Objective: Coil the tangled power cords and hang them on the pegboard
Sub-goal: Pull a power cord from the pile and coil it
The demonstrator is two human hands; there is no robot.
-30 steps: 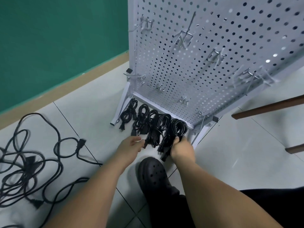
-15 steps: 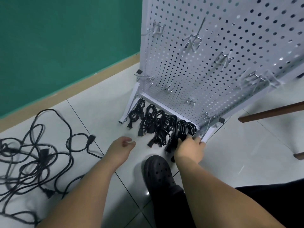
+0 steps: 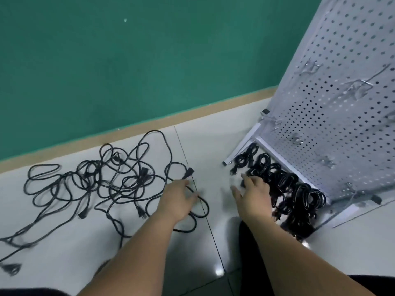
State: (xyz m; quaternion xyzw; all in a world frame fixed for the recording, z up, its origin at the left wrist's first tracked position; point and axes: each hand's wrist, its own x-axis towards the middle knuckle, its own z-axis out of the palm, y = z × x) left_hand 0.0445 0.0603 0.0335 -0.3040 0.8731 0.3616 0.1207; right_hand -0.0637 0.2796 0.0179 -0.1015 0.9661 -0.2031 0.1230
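Note:
A tangle of black power cords sprawls over the white floor at left. Its nearest loop, ending in a black plug, runs under my left hand, which hovers over or rests on it with relaxed fingers; motion blur hides any contact. Several coiled black cords lie in a row along the foot of the white pegboard at right. My right hand is spread flat beside the coils' left end and holds nothing. Metal hooks stick out of the board, all bare.
A green wall with a tan baseboard runs behind the cords. The pegboard's white foot reaches out onto the floor near the coils. My dark shoe is partly hidden behind my right forearm.
The view has swung left onto the tangle. My right hand has let go of the coiled cords and opened. My left hand has moved left over the tangle's nearest loop.

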